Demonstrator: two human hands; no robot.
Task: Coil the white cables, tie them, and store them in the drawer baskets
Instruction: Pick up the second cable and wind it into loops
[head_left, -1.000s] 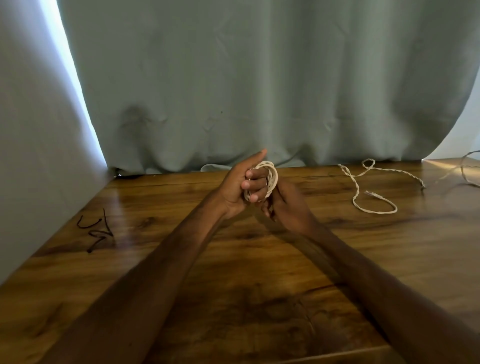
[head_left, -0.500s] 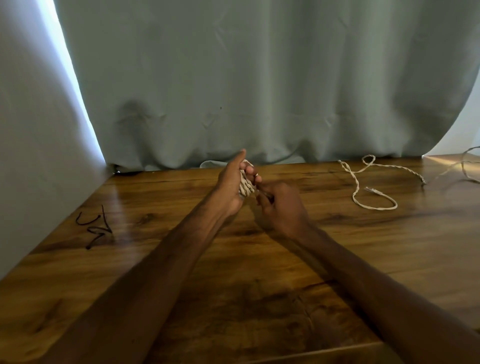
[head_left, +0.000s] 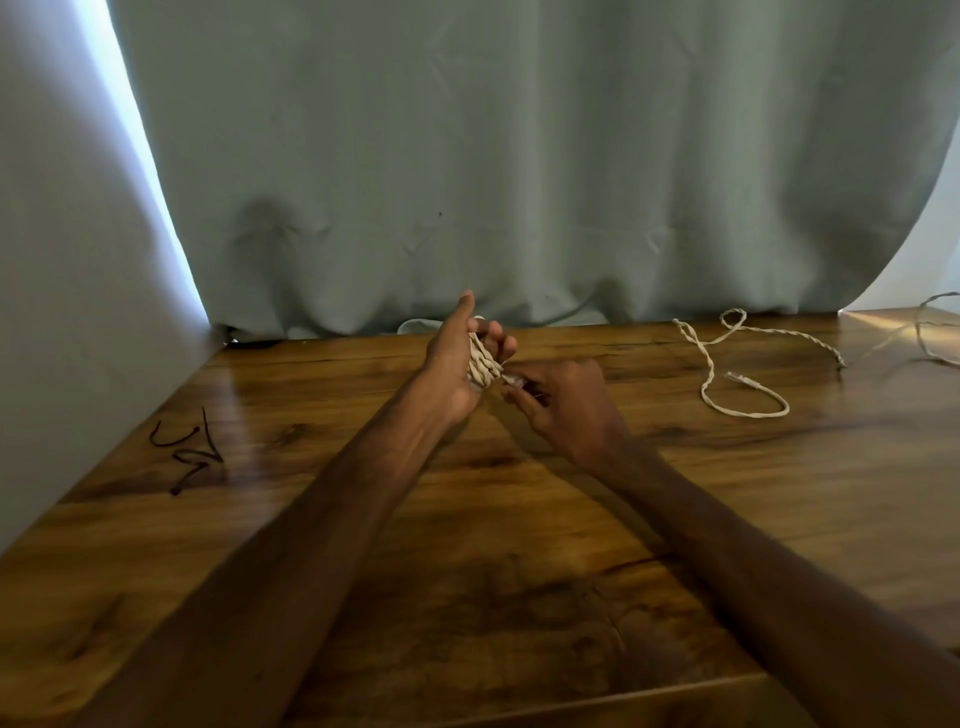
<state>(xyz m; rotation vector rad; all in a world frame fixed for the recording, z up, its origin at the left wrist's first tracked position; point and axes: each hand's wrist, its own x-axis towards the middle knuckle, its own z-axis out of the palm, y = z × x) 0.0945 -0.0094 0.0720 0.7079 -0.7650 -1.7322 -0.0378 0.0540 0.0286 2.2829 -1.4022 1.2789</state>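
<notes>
A coiled white twisted cable (head_left: 480, 364) sits in my left hand (head_left: 457, 364), whose fingers curl round the bundle while the thumb points up. Just to its right, my right hand (head_left: 563, 410) pinches the cable's free end with its clear plug (head_left: 514, 381) and holds it a little away from the coil. A second white cable (head_left: 727, 374) lies loose and uncoiled on the wooden table (head_left: 519, 545) at the back right. No drawer or basket is in view.
Thin black ties (head_left: 187, 452) lie on the table at the left. A grey-green curtain (head_left: 519, 182) hangs along the table's back edge and left side. Another thin cable (head_left: 930, 332) loops at the far right edge.
The coil has gone from a flat open loop to a squeezed bundle in my left hand. My right hand has dropped lower and drawn the free end out to the right.
</notes>
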